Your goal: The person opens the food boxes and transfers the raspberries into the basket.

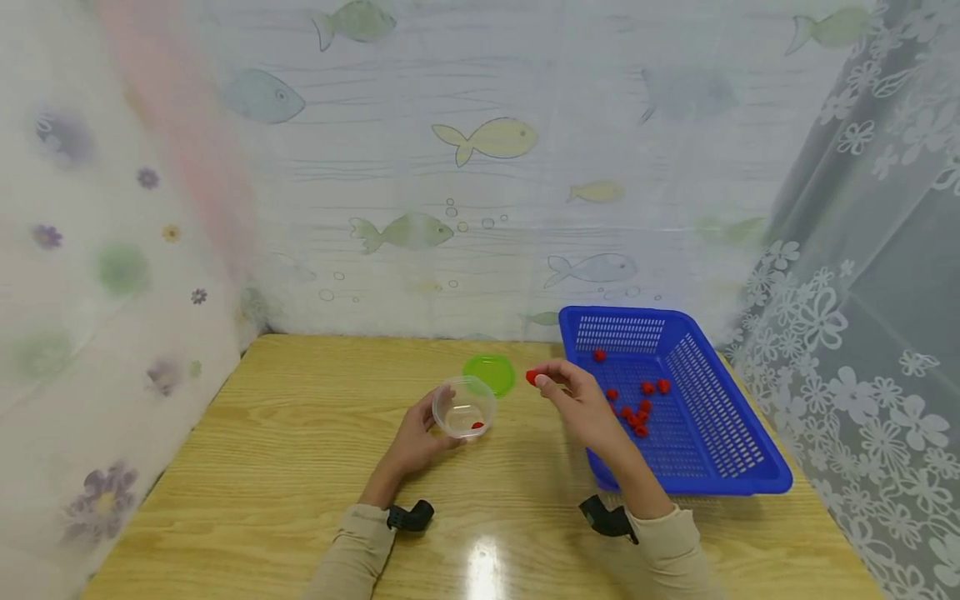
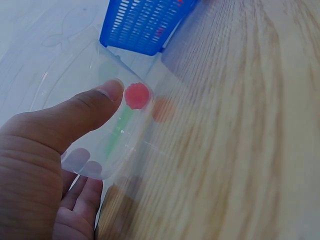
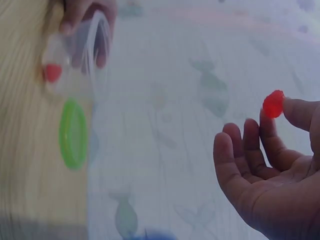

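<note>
My left hand (image 1: 414,440) grips a clear round plastic container (image 1: 465,408) from its left side, thumb and fingers around the wall. One red raspberry (image 1: 477,426) lies inside, seen through the wall in the left wrist view as a raspberry (image 2: 137,96) near the thumb tip. Up and to the right of the container, my right hand (image 1: 585,407) pinches another raspberry (image 3: 273,104) between thumb and index finger, the other fingers loosely bent. That hand is in the air, just left of the blue basket (image 1: 738,417). Several more raspberries (image 1: 643,417) lie in the basket.
A green round lid (image 1: 491,373) lies on the wooden table (image 1: 300,458) behind the container. The basket's raised walls stand along the table's right side. A fish-patterned curtain (image 1: 480,192) hangs at the table's back edge.
</note>
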Available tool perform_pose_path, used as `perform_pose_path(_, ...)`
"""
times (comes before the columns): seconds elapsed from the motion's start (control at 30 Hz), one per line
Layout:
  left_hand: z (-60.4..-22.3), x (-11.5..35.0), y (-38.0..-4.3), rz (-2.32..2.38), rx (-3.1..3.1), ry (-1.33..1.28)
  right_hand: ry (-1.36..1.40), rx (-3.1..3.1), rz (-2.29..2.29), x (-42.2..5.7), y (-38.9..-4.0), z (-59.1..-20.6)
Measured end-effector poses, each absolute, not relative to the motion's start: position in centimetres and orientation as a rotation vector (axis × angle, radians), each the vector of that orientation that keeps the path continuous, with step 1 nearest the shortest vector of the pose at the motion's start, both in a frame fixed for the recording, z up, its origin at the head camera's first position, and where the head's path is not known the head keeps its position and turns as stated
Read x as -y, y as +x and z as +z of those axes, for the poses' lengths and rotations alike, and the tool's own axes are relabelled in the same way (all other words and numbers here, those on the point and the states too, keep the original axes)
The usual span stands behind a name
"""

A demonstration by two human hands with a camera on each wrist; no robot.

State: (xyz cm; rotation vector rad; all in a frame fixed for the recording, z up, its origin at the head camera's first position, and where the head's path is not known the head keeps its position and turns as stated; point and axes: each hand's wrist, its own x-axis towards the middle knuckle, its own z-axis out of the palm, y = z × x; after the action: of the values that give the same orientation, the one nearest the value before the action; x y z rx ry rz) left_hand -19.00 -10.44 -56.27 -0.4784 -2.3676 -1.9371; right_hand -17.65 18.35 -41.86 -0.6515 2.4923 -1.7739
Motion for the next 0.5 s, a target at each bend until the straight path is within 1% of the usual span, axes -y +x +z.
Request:
perform_pose_path(0.3, -53.9, 10.1, -17.8, -1.915, 2.413, -0.506, -0.597, -2.661, -1.635, -25.0, -18.2, -40.6)
perform_pose_path(0.5, -55.4, 10.2, -18.6, -1.908, 2.391, -0.497, -0.544, -2.736, -1.616, -29.1, -18.9, -39.2)
